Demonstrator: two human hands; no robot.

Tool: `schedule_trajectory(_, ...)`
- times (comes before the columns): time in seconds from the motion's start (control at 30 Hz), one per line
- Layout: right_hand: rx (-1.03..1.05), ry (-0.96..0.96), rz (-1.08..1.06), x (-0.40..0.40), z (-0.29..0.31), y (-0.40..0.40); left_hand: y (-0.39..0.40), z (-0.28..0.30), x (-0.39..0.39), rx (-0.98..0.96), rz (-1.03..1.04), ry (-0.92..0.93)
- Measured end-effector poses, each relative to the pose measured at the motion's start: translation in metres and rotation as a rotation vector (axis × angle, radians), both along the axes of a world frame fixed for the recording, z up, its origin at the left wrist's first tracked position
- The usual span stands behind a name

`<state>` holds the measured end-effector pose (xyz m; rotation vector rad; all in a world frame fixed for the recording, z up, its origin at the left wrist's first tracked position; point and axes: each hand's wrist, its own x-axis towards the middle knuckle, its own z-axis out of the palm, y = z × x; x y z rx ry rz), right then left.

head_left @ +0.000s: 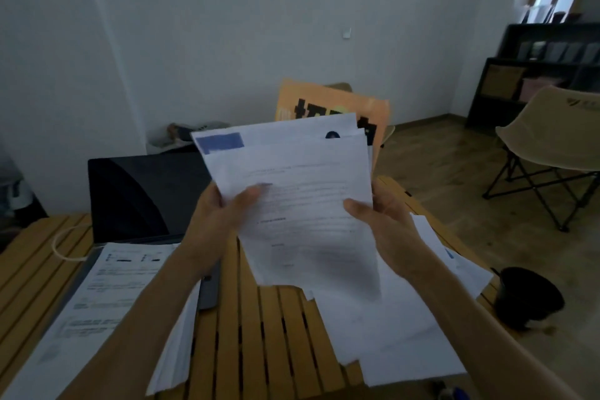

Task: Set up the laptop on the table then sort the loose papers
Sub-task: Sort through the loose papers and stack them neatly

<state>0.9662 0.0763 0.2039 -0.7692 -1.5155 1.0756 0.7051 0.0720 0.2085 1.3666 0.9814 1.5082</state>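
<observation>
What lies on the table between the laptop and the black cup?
In the head view, loose papers on the slatted table, between laptop and cup.

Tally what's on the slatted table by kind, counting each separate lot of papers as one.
Laptop: 1
Lots of papers: 3 (one held up in the left hand and right hand, one lying over the laptop's base, one loose on the table at right)
Black cup: 1
White cable: 1
Total: 6
</observation>
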Motion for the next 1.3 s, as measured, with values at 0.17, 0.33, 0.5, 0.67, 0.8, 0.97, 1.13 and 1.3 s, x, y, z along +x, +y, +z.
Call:
schedule_trajectory(0.17, 0.074, -0.066, 0.125, 0.009, 0.013, -0.013, -0.026, -0.008, -0.028, 0.013, -0.135, 0.065)
schedule_trajectory(0.33, -0.073, -0.02, 0.112, 0.013, -0.005, 0.003, -0.021, -0.018, -0.019, -0.092, -0.184, -0.071)
schedule_trajectory(0.5, -0.056, 0.04, 0.028, 0.008, -0.016, 0.004, -0.008, -0.027, -0.018, 0.017, 0.067, 0.117)
schedule_trajectory(0.67, -0.105, 0.043, -0.055, -0.009, -0.034, 0.003, -0.006, -0.027, -0.01, 0.106, 0.086, 0.078)
schedule_trajectory(0.8, -0.224, -0.047, -0.043, -0.018, -0.065, -0.004, -0.013, -0.055, -0.013, -0.038, -0.036, 0.125)
schedule_trajectory(0.97, -0.191, -0.044, -0.043, -0.024, -0.06, 0.0, -0.012, -0.063, -0.011, -0.101, -0.017, 0.125)
schedule_trajectory(1.13, -0.264, -0.145, 0.022, -0.013, -0.088, -0.004, -0.019, -0.084, -0.022, -0.145, -0.03, 0.149)
schedule_trajectory(1.3, -0.362, -0.339, 0.122, -0.011, -0.123, -0.009, -0.018, -0.11, -0.021, -0.292, -0.113, 0.221)
